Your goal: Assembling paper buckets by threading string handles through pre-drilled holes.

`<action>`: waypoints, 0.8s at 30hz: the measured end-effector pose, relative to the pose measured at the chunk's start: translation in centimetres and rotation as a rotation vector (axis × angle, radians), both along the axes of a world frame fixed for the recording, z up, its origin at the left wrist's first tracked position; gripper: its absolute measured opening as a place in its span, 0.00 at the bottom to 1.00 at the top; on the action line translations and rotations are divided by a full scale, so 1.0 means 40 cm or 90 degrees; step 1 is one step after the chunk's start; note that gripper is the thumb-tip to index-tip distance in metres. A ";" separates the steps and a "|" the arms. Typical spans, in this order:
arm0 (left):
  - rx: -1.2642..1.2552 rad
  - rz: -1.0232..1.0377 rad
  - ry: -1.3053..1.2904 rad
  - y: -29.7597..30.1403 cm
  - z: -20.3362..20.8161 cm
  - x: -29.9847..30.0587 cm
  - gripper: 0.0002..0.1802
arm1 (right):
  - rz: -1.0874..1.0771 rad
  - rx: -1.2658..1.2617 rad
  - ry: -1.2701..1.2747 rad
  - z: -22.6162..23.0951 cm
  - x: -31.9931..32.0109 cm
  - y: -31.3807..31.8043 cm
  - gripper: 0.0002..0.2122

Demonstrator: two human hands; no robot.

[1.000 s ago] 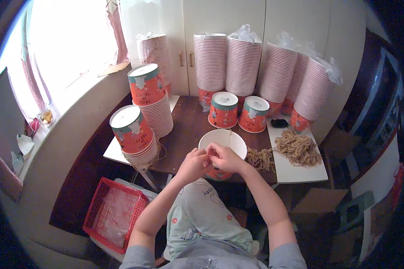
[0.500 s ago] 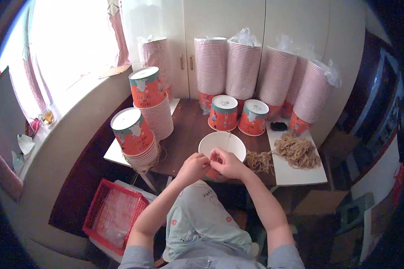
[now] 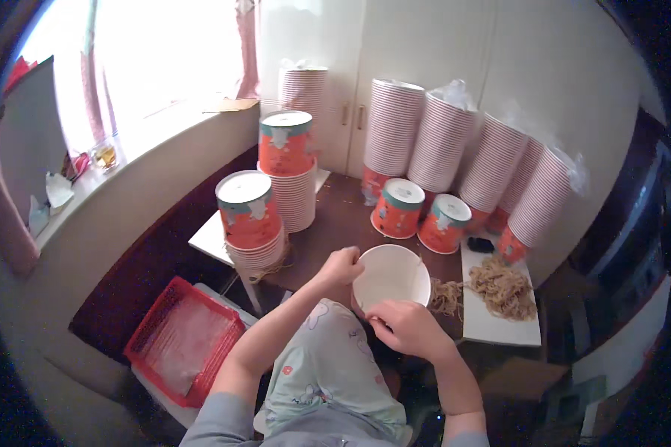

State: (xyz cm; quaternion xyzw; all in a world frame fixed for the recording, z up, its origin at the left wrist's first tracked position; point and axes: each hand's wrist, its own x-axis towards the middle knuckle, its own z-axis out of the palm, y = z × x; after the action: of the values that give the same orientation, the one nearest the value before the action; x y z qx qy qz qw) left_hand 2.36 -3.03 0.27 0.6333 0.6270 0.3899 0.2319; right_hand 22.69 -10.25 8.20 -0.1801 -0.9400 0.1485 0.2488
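Observation:
A paper bucket (image 3: 392,276) with a white inside stands at the table's near edge, its mouth tilted toward me. My left hand (image 3: 341,267) is closed beside its left rim, the fingertips partly hidden. At the near rim my right hand (image 3: 406,326) is closed in a pinch, thumb and forefinger together; what they hold is too small to make out. A short bit of tan cord (image 3: 420,260) shows at the bucket's far right rim. Right of the bucket lies a small bunch of tan cords (image 3: 446,297), and a larger heap of cords (image 3: 502,289) rests on a white board.
Upside-down orange buckets (image 3: 398,208) stand beyond the bucket. Tall plastic-wrapped bucket stacks (image 3: 440,145) line the cupboard. Two more stacks (image 3: 250,216) rise at the left, cords hanging off the nearer one. A red basket (image 3: 183,343) holding clear plastic sits lower left.
My hands have come apart from above the near rim: the left moved to the left rim, the right to the near right side. The whole view has shifted.

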 end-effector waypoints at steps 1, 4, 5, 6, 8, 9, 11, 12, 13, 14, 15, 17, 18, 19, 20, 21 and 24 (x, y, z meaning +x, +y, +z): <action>0.124 0.016 0.005 -0.016 0.025 -0.009 0.08 | 0.021 0.023 0.000 0.013 -0.005 -0.009 0.04; 0.318 0.109 0.122 -0.078 0.147 -0.089 0.05 | 0.090 0.078 -0.023 0.040 -0.037 -0.029 0.06; 0.379 0.128 0.118 -0.109 0.190 -0.125 0.04 | 0.098 0.125 -0.068 0.041 -0.051 -0.027 0.07; 0.443 0.187 0.194 -0.139 0.235 -0.157 0.04 | 0.102 0.126 -0.064 0.036 -0.075 -0.019 0.07; 0.605 0.239 0.336 -0.199 0.288 -0.243 0.06 | 0.131 0.218 0.007 0.018 -0.144 -0.001 0.08; 0.704 0.263 0.439 -0.214 0.311 -0.280 0.08 | 0.133 0.224 -0.012 -0.001 -0.181 0.015 0.08; 0.820 0.306 0.589 -0.222 0.330 -0.361 0.11 | 0.151 0.262 0.039 -0.024 -0.278 0.044 0.08; 0.832 0.301 0.642 -0.223 0.336 -0.400 0.10 | 0.168 0.298 0.081 -0.031 -0.330 0.057 0.08; 0.844 0.296 0.693 -0.217 0.338 -0.430 0.10 | 0.170 0.302 0.088 -0.037 -0.372 0.072 0.08; 0.815 0.302 0.729 -0.201 0.330 -0.462 0.09 | 0.162 0.293 0.061 -0.040 -0.410 0.086 0.09; 0.786 0.310 0.767 -0.196 0.318 -0.496 0.09 | 0.165 0.283 0.036 -0.046 -0.454 0.099 0.09; 0.723 0.321 0.822 -0.159 0.292 -0.545 0.08 | 0.146 0.280 0.009 -0.059 -0.504 0.125 0.09; 0.730 0.322 0.811 -0.138 0.278 -0.562 0.08 | 0.126 0.270 -0.025 -0.074 -0.527 0.141 0.10; 0.734 0.327 0.802 -0.127 0.266 -0.577 0.08 | 0.132 0.291 0.026 -0.091 -0.548 0.150 0.11; 0.737 0.361 0.798 -0.120 0.248 -0.592 0.08 | 0.131 0.296 0.030 -0.104 -0.563 0.158 0.11; 0.729 0.379 0.794 -0.119 0.230 -0.604 0.09 | 0.131 0.276 -0.004 -0.104 -0.573 0.161 0.11; 0.698 0.391 0.810 -0.127 0.196 -0.596 0.10 | 0.121 0.242 -0.019 -0.138 -0.588 0.180 0.12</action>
State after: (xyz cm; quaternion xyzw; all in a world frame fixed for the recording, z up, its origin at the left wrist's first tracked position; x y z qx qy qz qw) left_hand -21.49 -8.09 8.13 0.5560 0.5044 0.2547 -0.6095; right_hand -0.83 -3.03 2.68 -0.0424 -0.9675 -0.0115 0.2489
